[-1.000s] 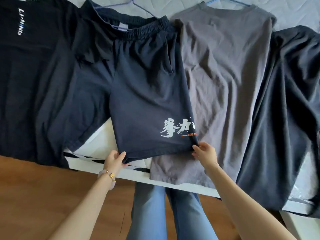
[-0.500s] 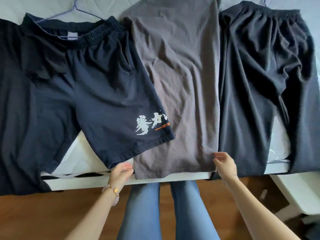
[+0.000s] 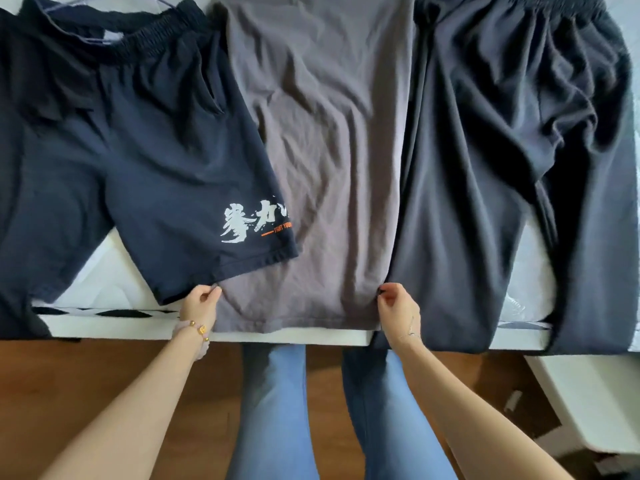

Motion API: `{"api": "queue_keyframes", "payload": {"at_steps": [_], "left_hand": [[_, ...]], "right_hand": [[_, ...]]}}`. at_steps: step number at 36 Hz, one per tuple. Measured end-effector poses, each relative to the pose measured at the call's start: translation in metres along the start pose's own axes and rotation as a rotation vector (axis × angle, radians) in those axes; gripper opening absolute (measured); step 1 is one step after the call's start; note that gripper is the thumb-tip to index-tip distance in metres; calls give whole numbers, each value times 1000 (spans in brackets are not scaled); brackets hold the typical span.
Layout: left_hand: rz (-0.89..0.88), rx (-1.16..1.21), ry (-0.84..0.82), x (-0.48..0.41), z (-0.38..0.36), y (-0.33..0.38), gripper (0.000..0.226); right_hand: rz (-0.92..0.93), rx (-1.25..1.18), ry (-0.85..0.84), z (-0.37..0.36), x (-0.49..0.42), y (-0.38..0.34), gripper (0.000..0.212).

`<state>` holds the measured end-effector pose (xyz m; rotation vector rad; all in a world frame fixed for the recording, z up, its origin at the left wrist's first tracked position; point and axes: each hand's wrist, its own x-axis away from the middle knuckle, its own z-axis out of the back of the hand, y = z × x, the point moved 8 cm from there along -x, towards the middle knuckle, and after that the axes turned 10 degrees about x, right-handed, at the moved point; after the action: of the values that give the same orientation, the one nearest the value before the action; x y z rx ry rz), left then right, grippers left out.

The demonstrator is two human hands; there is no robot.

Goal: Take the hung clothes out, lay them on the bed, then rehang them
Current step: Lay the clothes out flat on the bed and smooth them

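The grey shirt (image 3: 329,150) lies flat on the bed (image 3: 104,332), wrinkled down its length, with its hem reaching the near edge of the mattress; its top runs out of our view. Our left hand (image 3: 199,304) pinches the shirt's left side edge a little above the hem, fingers curled onto the cloth, right where the leg of the navy shorts (image 3: 138,150) overlaps it. Our right hand (image 3: 398,306) grips the shirt's opposite edge at about the same height, fingers bent round the fabric where it meets the black trousers (image 3: 485,150). The shorts lie to the left of the shirt, elastic waistband at the far end, white brush lettering and an orange line printed near the hem of the leg that covers the shirt's side. The trousers lie to the right, touching the shirt, creased, their legs hanging over the bed's edge. We see a beaded bracelet (image 3: 197,329) with a gold charm on the left wrist and a thin chain (image 3: 410,332) on the right. Below the bed are our legs in blue jeans (image 3: 277,410), standing on a brown wooden floor (image 3: 69,393), and a white box (image 3: 588,410) sits low at the right.
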<state>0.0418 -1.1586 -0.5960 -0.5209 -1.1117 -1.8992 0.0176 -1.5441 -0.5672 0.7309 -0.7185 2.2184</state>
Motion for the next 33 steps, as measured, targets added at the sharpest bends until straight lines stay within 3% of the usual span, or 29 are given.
{"api": "queue_keyframes", "payload": {"at_steps": [8, 16, 19, 25, 28, 33], "left_hand": [[-97, -156, 279, 41, -8, 12, 13], [-111, -117, 315, 83, -56, 13, 9], [-197, -171, 352, 93, -65, 26, 22], [-521, -254, -12, 123, -138, 74, 16], [-595, -411, -212, 142, -188, 88, 25], [-548, -607, -189, 149, -238, 100, 44]], "right_hand": [[98, 99, -223, 3, -10, 10, 42], [32, 1, -168, 22, -17, 44, 28], [21, -27, -146, 28, -19, 54, 27], [42, -58, -151, 33, -17, 52, 25], [51, -77, -154, 32, -21, 45, 25], [63, -121, -127, 36, -28, 37, 24]]}}
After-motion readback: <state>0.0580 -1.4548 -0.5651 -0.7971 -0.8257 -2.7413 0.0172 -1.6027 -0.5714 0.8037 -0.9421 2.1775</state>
